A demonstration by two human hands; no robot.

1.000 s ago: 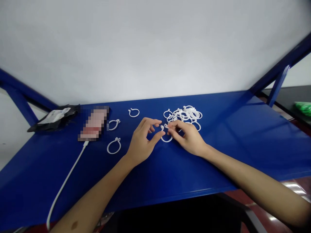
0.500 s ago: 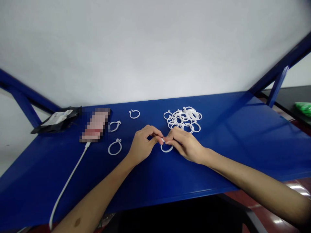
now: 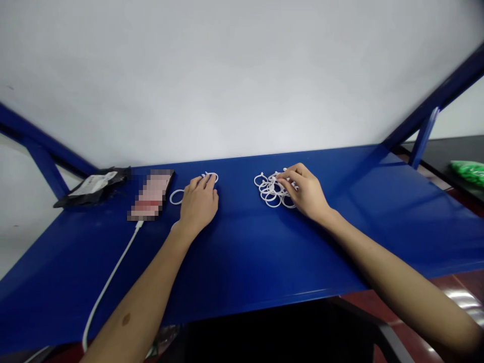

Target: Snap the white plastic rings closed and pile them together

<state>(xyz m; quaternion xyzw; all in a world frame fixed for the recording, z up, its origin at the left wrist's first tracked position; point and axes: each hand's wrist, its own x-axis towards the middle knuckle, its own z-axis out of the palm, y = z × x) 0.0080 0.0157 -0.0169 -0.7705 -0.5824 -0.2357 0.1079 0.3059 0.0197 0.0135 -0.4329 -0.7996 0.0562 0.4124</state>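
Observation:
My left hand (image 3: 198, 201) lies palm down on the blue table (image 3: 245, 252), fingers stretched out and open. Its fingertips touch a white plastic ring (image 3: 212, 175). Another white ring (image 3: 174, 197) peeks out at the hand's left side, and any ring under the palm is hidden. My right hand (image 3: 306, 192) rests on the right side of a pile of several white rings (image 3: 269, 192). Its fingers are curled into the pile and pinch a ring there; the thumb is hidden.
A blurred phone (image 3: 151, 194) lies left of my left hand, with a white cable (image 3: 109, 280) running to the table's front edge. A black packet (image 3: 93, 184) sits at the far left. Blue frame struts (image 3: 423, 136) rise at both sides. Something green (image 3: 469, 171) lies far right.
Both hands held one ring together at the table's middle. Now they are apart: the left went left to the loose rings, the right went back to the pile.

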